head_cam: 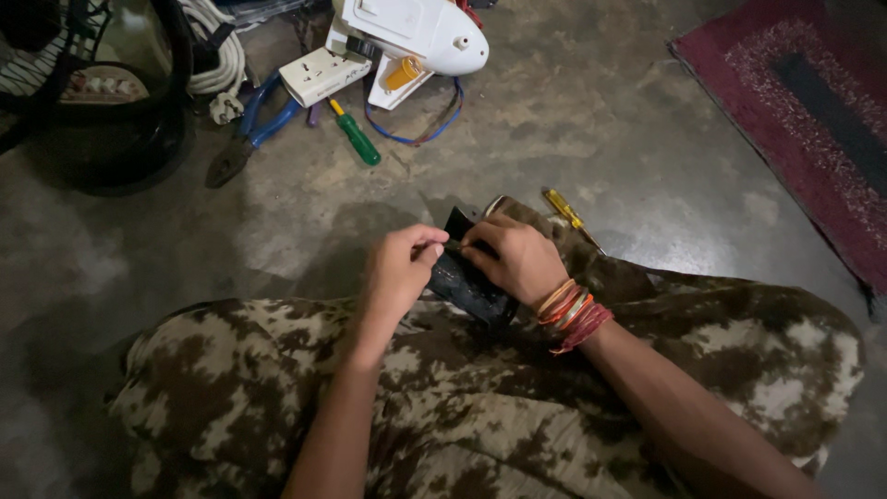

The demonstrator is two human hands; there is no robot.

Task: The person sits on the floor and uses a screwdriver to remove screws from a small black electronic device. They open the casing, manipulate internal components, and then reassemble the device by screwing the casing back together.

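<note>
I sit cross-legged on a concrete floor in brown and cream patterned trousers. My right hand (517,259), with red and orange thread bands at the wrist, grips a small flat black part (462,277) resting on my knee. My left hand (402,268) pinches a thin item at the part's top edge, fingertips meeting those of the right hand. What the thin item is cannot be made out.
A yellow-handled screwdriver (565,211) lies just beyond my knee. Farther off lie a green-handled screwdriver (356,136), blue-handled pliers (248,129), a white socket box (323,74), a white plastic housing (416,32), a blue cord and a black fan guard (102,102). A dark red rug (813,111) lies at right.
</note>
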